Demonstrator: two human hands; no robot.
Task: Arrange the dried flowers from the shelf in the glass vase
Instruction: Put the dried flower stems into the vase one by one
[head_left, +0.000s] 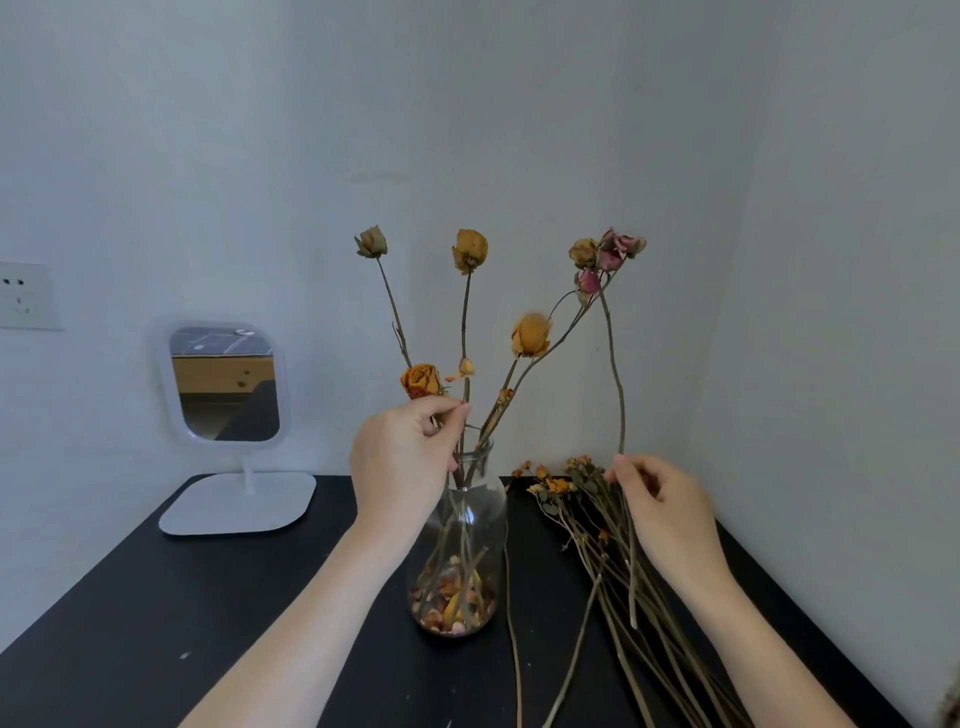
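A clear glass vase stands mid-table with petals and pebbles in its base. Several dried yellow roses rise from its neck. My left hand pinches stems just above the neck, beside a low orange rose. My right hand pinches a long upright stem topped by pink dried buds, to the right of the vase. Its lower end hangs below my hand, above a pile of dried flowers lying on the table.
The black table meets the wall corner behind. A white standing mirror with a flat base sits at back left. A wall socket is at far left. Loose stems spread toward the front right edge.
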